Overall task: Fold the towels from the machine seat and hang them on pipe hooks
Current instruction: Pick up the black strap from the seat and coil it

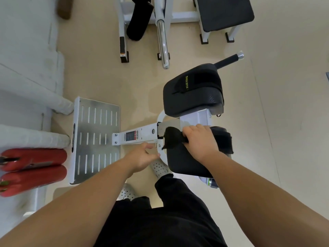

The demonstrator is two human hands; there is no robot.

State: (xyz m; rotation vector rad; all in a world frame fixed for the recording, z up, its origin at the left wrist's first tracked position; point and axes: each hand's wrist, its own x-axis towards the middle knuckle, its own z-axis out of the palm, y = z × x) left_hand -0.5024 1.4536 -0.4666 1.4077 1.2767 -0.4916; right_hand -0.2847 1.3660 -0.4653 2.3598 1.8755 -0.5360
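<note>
A black towel (171, 139) lies bunched on the black padded machine seat (183, 161) right below me. My right hand (200, 141) is closed on its upper part, with one end sticking out to the left and more black cloth (225, 141) trailing to the right. My left hand (142, 156) hovers just left of the seat, fingers apart and holding nothing. A second black towel with yellow lettering (190, 82) is draped over the machine's back pad (195, 98) farther away.
A perforated metal footplate (96, 138) lies to the left on the machine's white beam (135, 137). Two red cylinders (33, 172) and white pipes (35, 138) sit at the far left. Other white gym machines and a black bench (224, 13) stand beyond.
</note>
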